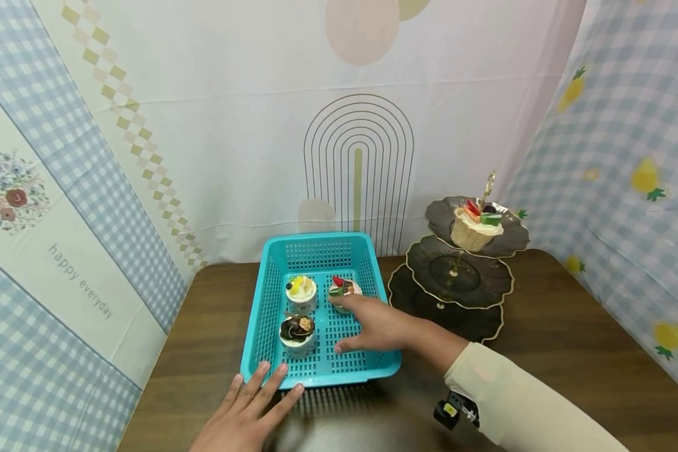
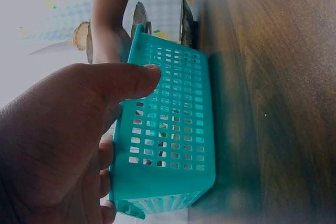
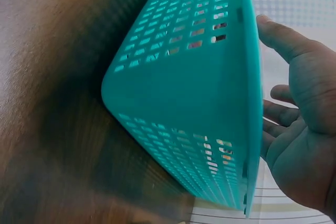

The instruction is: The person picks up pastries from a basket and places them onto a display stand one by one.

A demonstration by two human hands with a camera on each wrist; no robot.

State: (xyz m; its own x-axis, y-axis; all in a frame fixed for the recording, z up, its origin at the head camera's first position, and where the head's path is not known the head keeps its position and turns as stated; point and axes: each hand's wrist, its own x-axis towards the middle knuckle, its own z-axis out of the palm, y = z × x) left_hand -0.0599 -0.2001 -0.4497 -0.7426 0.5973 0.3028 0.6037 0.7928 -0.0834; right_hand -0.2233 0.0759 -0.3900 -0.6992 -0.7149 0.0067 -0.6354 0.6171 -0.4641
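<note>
One yellow cake [image 1: 302, 296], one dark cake [image 1: 297, 336] and one red-topped cake [image 1: 349, 287] sit in the basket [image 1: 339, 380]. Your right hand [image 1: 375, 323] reaches over the red-topped cake, thumb spread, grasping nothing; contact you cannot tell. Your left hand [image 1: 247, 411] rests straight, loose fingers at the near rim. A fourth cake [image 1: 473, 232] tops the stand [image 1: 488, 285].

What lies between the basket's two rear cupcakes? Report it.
In the head view, bare basket floor separates the yellow-topped cupcake from the red-topped cupcake at the right hand.
</note>
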